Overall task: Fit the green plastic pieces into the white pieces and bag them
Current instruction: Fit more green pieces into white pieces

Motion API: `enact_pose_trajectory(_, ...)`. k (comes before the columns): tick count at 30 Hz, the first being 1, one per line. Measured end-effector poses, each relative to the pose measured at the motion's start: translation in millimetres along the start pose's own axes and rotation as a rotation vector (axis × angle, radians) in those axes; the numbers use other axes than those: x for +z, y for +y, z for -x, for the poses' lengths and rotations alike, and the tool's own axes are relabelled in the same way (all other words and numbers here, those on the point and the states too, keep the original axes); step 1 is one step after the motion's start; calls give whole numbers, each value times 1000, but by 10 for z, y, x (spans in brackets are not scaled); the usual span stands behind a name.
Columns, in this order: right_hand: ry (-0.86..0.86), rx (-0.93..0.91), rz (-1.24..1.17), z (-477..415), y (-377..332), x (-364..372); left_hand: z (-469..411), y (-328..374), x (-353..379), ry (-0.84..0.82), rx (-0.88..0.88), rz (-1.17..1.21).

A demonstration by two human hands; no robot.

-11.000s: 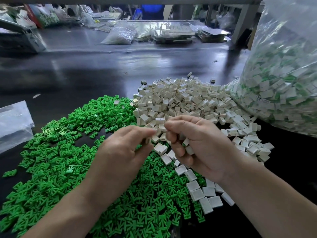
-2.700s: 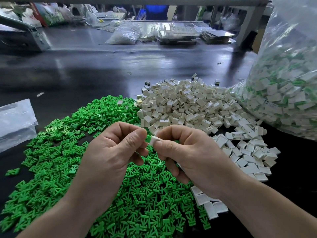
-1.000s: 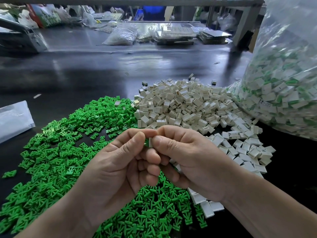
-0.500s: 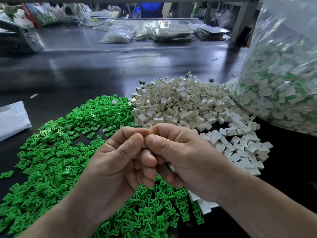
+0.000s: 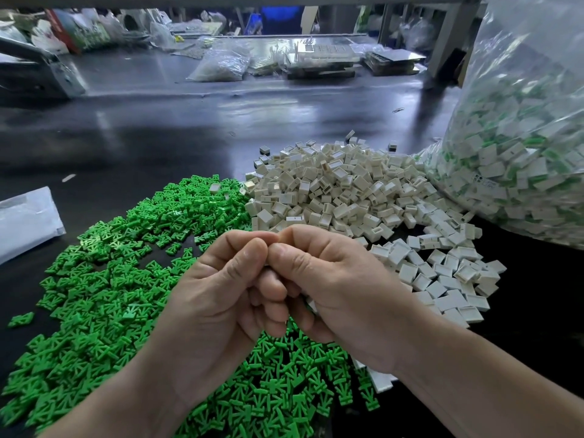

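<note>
Green forked pieces (image 5: pixel 104 279), hollow white pieces (image 5: pixel 331 191) heaped; left hand (image 5: pixel 218 298), right hand (image 5: pixel 341 289) clenched, contents hidden.

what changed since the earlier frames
The left hand and right hand closed in until their thumbs meet. The green-and-white piece pinched between them, visible a moment ago, is now hidden. The green pile, white pile and bag stayed put.
</note>
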State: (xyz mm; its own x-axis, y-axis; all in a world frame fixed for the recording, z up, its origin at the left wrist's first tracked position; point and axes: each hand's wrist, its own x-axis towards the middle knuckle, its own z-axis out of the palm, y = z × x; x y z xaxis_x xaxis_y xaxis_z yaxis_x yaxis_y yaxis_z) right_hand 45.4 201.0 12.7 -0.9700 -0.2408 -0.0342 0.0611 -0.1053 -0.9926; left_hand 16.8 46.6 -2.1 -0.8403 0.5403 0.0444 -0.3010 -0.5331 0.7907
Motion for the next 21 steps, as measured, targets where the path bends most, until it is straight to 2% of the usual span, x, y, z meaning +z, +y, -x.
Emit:
enact_pose_trajectory(10, -27, 49, -170, -28, 2, -44, -63, 58, -73, 113, 92, -234)
enact_pose_trajectory(12, -83, 91, -361, -40, -12, -90, -77, 69, -123, 210, 187, -502)
enact_pose_trajectory(14, -163, 64, -610, -67, -44, -145, -82, 39, -194, 298, 340, -1040)
enact_pose_trajectory(16, -172, 20, -757, -94, -63, -199, -103, 4, -229, 245, 414, -1548)
enact_pose_trajectory(18, -112, 19, -775, -114, -65, -247, -137, -64, -230, 99, 301, -1822)
enact_pose_trajectory(20, -37, 44, -748, -125, -67, -288, -153, -120, -236, -10, 171, -1970)
enact_pose_trajectory(21, 4, 63, -741, -131, -73, -303, -156, -126, -244, -58, 170, -2026)
